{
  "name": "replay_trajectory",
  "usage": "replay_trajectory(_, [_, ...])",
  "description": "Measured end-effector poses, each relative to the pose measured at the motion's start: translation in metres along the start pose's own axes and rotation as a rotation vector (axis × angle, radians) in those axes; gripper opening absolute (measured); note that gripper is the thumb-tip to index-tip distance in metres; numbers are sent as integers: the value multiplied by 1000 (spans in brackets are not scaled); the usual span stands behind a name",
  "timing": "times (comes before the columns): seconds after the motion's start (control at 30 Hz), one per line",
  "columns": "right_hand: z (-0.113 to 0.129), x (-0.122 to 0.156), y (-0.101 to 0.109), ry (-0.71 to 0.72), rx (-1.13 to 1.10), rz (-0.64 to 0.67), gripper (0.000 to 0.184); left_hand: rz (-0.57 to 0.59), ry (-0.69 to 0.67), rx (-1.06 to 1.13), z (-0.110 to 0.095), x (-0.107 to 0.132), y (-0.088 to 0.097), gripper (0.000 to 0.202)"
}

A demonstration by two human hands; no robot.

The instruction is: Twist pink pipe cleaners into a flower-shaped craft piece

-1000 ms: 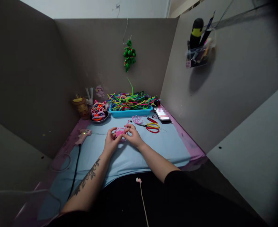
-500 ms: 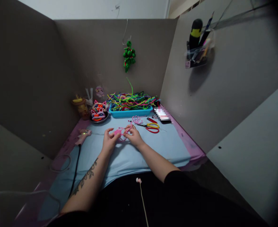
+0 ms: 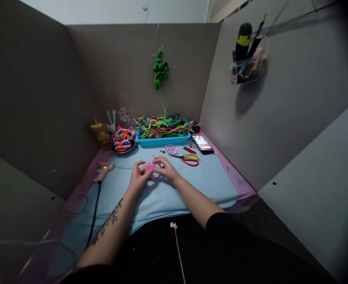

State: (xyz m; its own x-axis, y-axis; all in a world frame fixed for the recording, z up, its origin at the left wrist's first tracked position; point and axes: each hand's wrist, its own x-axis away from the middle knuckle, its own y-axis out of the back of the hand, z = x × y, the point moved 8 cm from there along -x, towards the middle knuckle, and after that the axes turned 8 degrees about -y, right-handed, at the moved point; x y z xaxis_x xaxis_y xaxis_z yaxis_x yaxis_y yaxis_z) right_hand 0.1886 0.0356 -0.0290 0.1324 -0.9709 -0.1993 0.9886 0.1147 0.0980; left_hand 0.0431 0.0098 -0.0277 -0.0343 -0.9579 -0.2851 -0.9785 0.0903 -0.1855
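A pink pipe-cleaner piece (image 3: pixel 150 167), bent into loops, is held above the blue cloth between my two hands. My left hand (image 3: pixel 138 173) pinches its left side with thumb and fingers. On the other side, my right hand (image 3: pixel 165 169) grips the piece, its fingertips close to those of the left. One pink end stands up between the hands. Just beyond them lies a separate looped pink pipe cleaner (image 3: pixel 171 149). Scissors (image 3: pixel 188 158) with yellow and red handles rest to the right of it.
Behind is a blue tray (image 3: pixel 163 141) heaped with coloured pipe cleaners. A metal bowl (image 3: pixel 123 150) of finished pieces, a cup (image 3: pixel 100 134) and a glue gun (image 3: pixel 103 170) with a black cord are at left. A phone (image 3: pixel 203 144) lies right. Partition walls enclose the table.
My right hand has shifted slightly left, closer to my left hand. The pink piece looks more bunched, and its loose end now points up between the hands.
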Motion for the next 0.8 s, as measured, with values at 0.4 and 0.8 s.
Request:
replay_trajectory(0.4, [5, 3, 0, 27, 11, -83, 13, -8, 11, 3, -1, 0, -2, 66])
replay_trajectory(0.8, [7, 5, -4, 13, 51, -95, 8, -95, -60, 11, -6, -4, 5, 61])
